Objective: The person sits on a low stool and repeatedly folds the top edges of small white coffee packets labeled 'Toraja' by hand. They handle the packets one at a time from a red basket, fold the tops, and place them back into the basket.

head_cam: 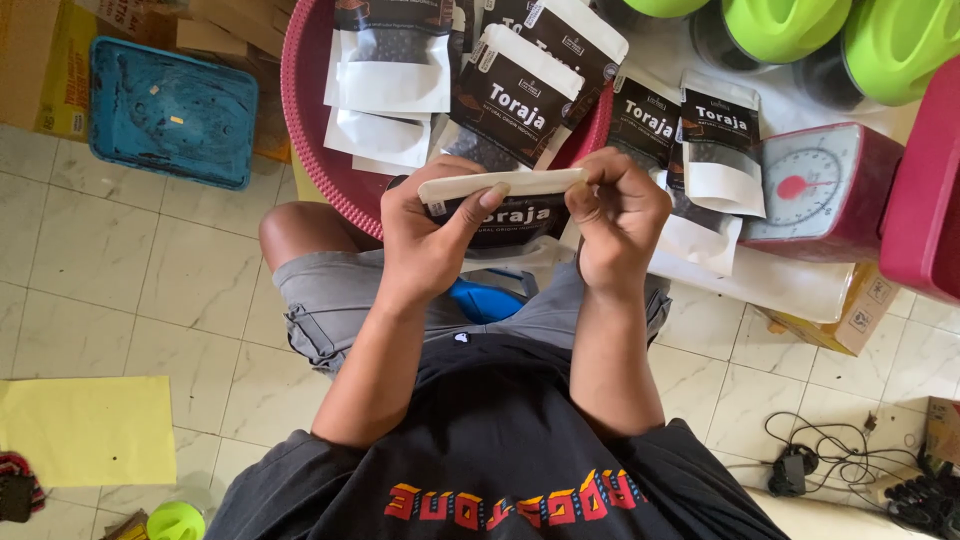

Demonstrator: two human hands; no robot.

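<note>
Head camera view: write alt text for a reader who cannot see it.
A seated person pinches the white top edge of a dark pouch with left hand and right hand. Ahead lie a pink basket of similar pouches and a red scale.

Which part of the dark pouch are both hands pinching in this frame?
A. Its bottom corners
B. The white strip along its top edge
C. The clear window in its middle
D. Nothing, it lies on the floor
B: the left hand and the right hand each grip one end of the white top strip of the dark pouch, held above the lap.
</note>
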